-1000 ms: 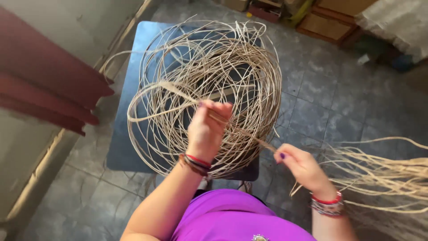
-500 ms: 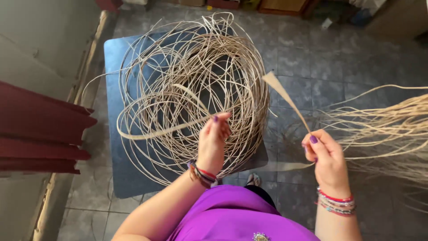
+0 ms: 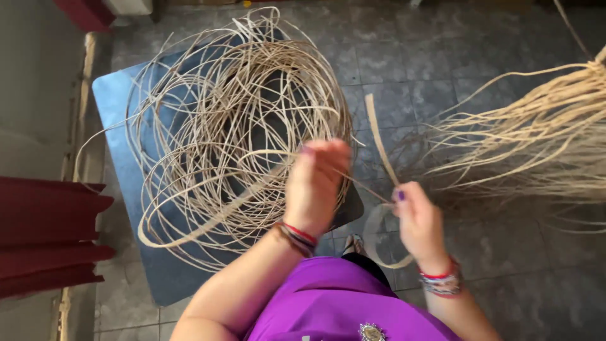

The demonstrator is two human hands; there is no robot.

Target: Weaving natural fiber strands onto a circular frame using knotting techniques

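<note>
1. The left hand is raised over the near edge of a big tangled coil of pale tan cane strips, its back turned to the camera and its fingers curled inward. It is blurred, so I cannot tell whether the fingers are pinched on a strand or only held among them. A stack of red and dark bangles sits on its wrist.

2. The right hand is held lower and to the right, over the grey tiled floor. Its thumb and fingers are closed on a flat pale cane strip, gripped just below the purple-painted thumbnail. Red and beaded bracelets circle this wrist.

3. From the right hand's pinch the flat strip rises up and to the left, ending free above the floor, between the coil and the loose bundle. Below the grip it curls round in a loop near the person's purple top.

4. A thin strand runs from the left hand's side across to the right hand.

5. The coil lies on a dark blue flat board, spreading past its edges.

6. A loose bundle of pale straw-coloured cane fibres fans across the floor on the right, just beyond the right hand.

7. Dark red slats stand at the left edge.
</note>
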